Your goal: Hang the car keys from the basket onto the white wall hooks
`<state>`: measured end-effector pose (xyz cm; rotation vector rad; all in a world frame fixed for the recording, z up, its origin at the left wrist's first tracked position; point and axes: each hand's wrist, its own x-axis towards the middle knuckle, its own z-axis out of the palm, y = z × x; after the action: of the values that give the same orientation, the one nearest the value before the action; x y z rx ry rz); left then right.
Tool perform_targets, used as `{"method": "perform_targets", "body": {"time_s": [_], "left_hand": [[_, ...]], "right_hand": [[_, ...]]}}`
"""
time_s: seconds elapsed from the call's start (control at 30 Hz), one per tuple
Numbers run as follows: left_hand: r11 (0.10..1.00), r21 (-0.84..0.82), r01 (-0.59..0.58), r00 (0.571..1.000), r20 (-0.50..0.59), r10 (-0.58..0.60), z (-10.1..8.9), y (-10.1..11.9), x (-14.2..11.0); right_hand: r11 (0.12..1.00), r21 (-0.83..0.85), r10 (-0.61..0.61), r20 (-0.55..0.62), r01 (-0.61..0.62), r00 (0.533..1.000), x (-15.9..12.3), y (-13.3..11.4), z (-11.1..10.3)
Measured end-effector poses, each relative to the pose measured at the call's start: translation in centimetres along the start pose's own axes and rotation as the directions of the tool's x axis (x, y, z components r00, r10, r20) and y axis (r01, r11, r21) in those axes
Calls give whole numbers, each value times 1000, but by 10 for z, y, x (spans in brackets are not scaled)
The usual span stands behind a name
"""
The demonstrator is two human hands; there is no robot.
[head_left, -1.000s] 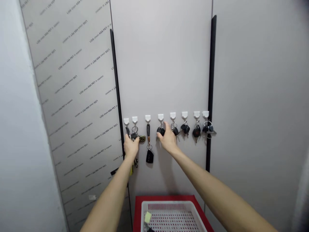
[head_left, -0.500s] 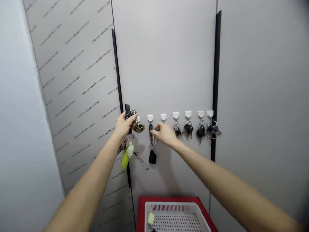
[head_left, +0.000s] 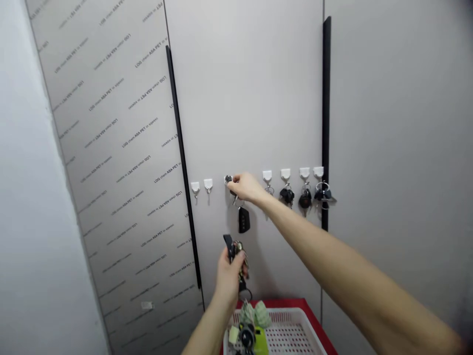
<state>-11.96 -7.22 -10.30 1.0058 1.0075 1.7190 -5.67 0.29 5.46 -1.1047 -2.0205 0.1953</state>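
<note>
My left hand (head_left: 228,278) is closed around a bunch of keys (head_left: 241,256) with a black strap. Pale green charms (head_left: 261,314) and a yellow-green tag (head_left: 260,340) dangle below it, in front of the basket. Higher up, my right hand (head_left: 248,188) pinches a dark key strap at the third hook from the left. A black car key (head_left: 244,220) hangs tilted from that strap. My fingers hide most of the hook, so whether the strap's ring is still on it cannot be told.
Two white hooks (head_left: 208,183) at the left carry nothing. Further right, several hooks hold key sets (head_left: 287,195). Below stands a white perforated basket (head_left: 303,315) on a red surface (head_left: 322,334). Long black door handles (head_left: 326,98) flank the panel.
My left hand has come down and right with the key bunch, from the left hooks to above the basket. My right hand has shifted slightly up; the car key's strap is now lifted and tilted.
</note>
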Motion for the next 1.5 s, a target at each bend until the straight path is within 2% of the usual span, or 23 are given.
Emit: {"method": "perform_targets", "body": {"time_s": [0.07, 0.1, 0.17, 0.3, 0.37, 0.4, 0.47, 0.53, 0.6, 0.7, 0.8, 0.87, 0.9, 0.93, 0.97, 1.0, 1.03, 1.07, 1.13, 1.2, 1.3, 1.43, 1.5], "left_hand": [[996, 28, 86, 996, 32, -87, 1, -24, -6], [992, 49, 119, 992, 44, -121, 1, -36, -9], [982, 94, 162, 985, 50, -167, 0, -58, -12], [931, 291, 222, 964, 77, -254, -10, -93, -17], [876, 436, 208, 952, 116, -284, -21, -105, -20], [845, 505, 179, 951, 132, -281, -28, -109, -22], [778, 614, 133, 950, 144, -276, -42, -113, -26], [707, 695, 134, 942, 133, -309, -54, -112, -29], [635, 763, 118, 938, 124, -322, -62, -110, -29], [467, 884, 28, 958, 109, -265, -67, -105, -24], [276, 960, -37, 956, 115, -271, -66, -98, -17], [213, 973, -86, 954, 142, -263, -60, -90, -10], [219, 970, -106, 958, 158, -238, -55, -83, -5], [260, 958, -125, 964, 180, -198, -47, -74, 1], [326, 934, -143, 969, 200, -148, -37, -64, 9], [409, 898, -161, 972, 217, -93, -24, -52, 17], [497, 848, -186, 971, 234, -36, -9, -40, 27], [557, 808, -191, 975, 220, 16, 9, -27, 37], [661, 717, -220, 975, 179, 130, 48, -5, 58], [744, 627, -232, 971, 102, 217, 84, 9, 76], [801, 554, -226, 959, -16, 281, 120, 19, 93], [831, 515, -212, 972, 19, 236, 126, 37, 100], [822, 496, -279, 956, 60, 288, 125, 56, 100]], "right_hand": [[999, -23, 35, 267, -30, 963, 3, 0, -10], [999, -20, 51, 331, -47, 942, 4, 1, -13], [996, 37, 65, 291, -79, 955, 9, 2, -18], [971, 238, 5, 40, -14, 999, 21, -7, -20], [968, 250, -36, 46, 24, 998, 18, -8, -19], [972, 235, -55, 101, 30, 993, 12, -5, -17], [982, 185, -72, 274, 21, 959, -10, 10, -9], [992, 125, -47, 458, -13, 888, -42, 36, 7], [997, 54, 16, 576, -57, 817, -82, 66, 31], [997, -58, 74, 650, -48, 756, -141, 107, 72], [982, -186, 126, 581, -19, 804, -183, 133, 97], [989, -147, 100, 592, -15, 800, -191, 141, 95], [996, -90, 68, 596, -17, 800, -188, 142, 87], [999, -28, 34, 563, -22, 826, -180, 142, 75], [999, 28, 12, 475, -28, 880, -167, 141, 61], [997, 75, 7, 332, -34, 943, -152, 140, 44], [995, 88, 40, 113, -51, 993, -134, 137, 27], [993, 87, 83, -102, -74, 991, -116, 135, 11], [992, 76, 120, -380, -98, 917, -82, 131, -16], [987, 50, 158, -439, -151, 885, -59, 128, -29], [975, 47, 218, -403, -218, 889, -45, 130, -35], [989, 71, 148, -468, -130, 871, -38, 131, -49], [997, 55, 71, -511, -50, 857, -29, 126, -63]]}}
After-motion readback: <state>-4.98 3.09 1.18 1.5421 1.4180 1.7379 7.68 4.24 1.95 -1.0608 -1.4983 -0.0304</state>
